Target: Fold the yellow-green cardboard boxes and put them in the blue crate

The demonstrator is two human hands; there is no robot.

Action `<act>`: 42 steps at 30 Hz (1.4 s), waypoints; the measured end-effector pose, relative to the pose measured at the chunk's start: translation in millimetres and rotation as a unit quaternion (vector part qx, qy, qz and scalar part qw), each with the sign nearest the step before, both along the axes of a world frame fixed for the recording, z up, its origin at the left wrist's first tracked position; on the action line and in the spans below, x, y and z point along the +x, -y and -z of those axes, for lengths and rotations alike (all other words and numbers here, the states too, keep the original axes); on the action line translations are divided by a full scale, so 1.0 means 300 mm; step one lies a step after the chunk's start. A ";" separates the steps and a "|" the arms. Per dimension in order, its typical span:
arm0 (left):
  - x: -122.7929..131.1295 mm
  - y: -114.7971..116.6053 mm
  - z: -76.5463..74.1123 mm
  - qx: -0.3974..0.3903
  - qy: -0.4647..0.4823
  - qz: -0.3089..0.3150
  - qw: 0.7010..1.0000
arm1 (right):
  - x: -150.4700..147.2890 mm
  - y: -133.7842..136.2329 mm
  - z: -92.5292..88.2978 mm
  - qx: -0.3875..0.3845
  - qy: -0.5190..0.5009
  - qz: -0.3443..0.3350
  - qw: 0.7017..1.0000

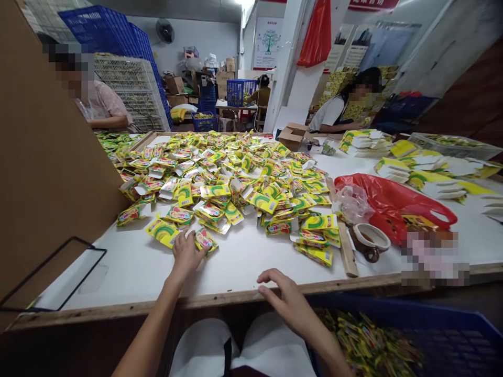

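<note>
My left hand is on the white table, its fingers around a small yellow-green box with a pink and red print. Another yellow box lies just left of those fingers. My right hand hangs over the table's front edge, thumb and fingers apart, with nothing between them. Beyond both hands spreads a large pile of small yellow boxes, many with white flaps standing open.
A blue basket of filled packs sits below the table at right. On the table are a wooden strip, a brown cup and a red bag. Cardboard stands at left. Two people sit across the table, another farther back.
</note>
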State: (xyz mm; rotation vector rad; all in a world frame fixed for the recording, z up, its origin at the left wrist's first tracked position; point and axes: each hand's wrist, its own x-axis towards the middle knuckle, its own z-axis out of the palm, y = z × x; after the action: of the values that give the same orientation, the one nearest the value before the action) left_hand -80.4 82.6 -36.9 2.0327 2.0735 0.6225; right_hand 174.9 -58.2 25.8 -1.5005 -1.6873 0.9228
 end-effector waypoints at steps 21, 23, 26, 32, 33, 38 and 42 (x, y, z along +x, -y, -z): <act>0.193 0.273 -0.086 -0.088 0.465 0.229 0.850 | -0.115 -0.146 0.115 0.090 -0.147 0.009 0.985; 0.206 0.262 -0.087 -0.074 0.450 0.222 0.862 | -0.100 -0.158 0.104 0.088 -0.129 -0.002 0.988; 0.230 0.253 -0.084 -0.036 0.446 0.221 0.867 | -0.091 -0.180 0.088 0.113 -0.113 0.016 0.987; 0.252 0.270 -0.085 -0.020 0.515 0.192 0.835 | -0.109 -0.183 0.086 0.148 -0.149 0.061 0.976; 0.251 0.274 -0.090 -0.017 0.504 0.193 0.841 | -0.113 -0.177 0.084 0.151 -0.143 0.046 0.977; 0.244 0.287 -0.116 -0.004 0.476 0.182 0.861 | -0.129 -0.153 0.071 0.161 -0.143 0.036 0.976; 0.252 0.283 -0.121 -0.024 0.490 0.151 0.858 | -0.139 -0.168 0.068 0.142 -0.133 0.067 0.979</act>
State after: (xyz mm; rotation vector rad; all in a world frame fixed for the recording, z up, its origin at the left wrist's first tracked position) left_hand -4.8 -2.2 -0.8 1.4406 1.1243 1.1891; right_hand 133.4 -7.9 5.4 -1.2251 -1.4364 0.7380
